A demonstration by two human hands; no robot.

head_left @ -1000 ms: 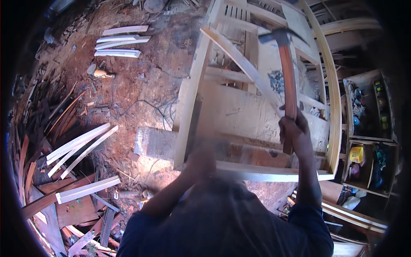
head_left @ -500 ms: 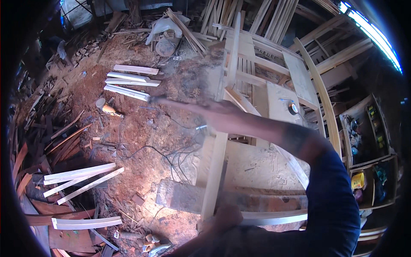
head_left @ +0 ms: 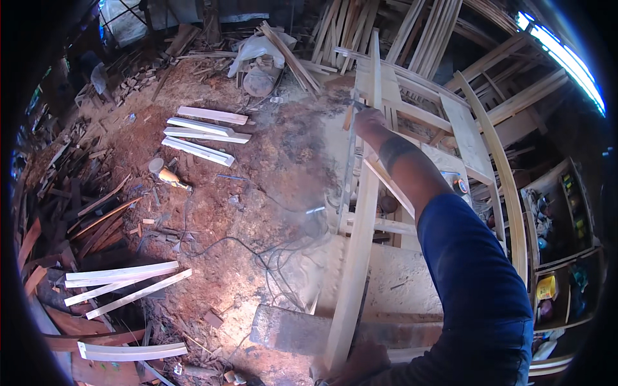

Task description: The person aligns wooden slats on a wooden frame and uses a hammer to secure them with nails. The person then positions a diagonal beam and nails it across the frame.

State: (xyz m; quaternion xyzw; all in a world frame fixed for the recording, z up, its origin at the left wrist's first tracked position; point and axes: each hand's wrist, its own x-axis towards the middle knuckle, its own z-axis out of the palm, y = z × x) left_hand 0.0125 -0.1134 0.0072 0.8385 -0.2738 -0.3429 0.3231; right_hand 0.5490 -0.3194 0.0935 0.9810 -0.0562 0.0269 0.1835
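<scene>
My right hand (head_left: 371, 122) reaches far across the workbench, its fingers closed round a tool with a dark end (head_left: 355, 103); its kind is hard to make out. The hand is beside the upper part of a long pale wooden beam (head_left: 354, 276), which runs toward me over the bench. At the beam's near end my left hand (head_left: 364, 365), dim and slightly smeared, is closed against the wood. A shorter wooden strip (head_left: 390, 186) lies aslant between the beam and my right forearm.
Pale wood pieces (head_left: 203, 127) lie on the dirt floor at left, with more cut strips (head_left: 125, 283) nearer. A yellow power tool (head_left: 170, 176) and black cable (head_left: 225, 239) are there too. A tape measure (head_left: 460, 186) rests on the bench; wooden shelves (head_left: 566, 257) stand at right.
My right hand has swung from out over the floor at left up to the bench's far part, bringing the tool along. My left hand stays at the beam's near end; the whole view has shifted slightly.
</scene>
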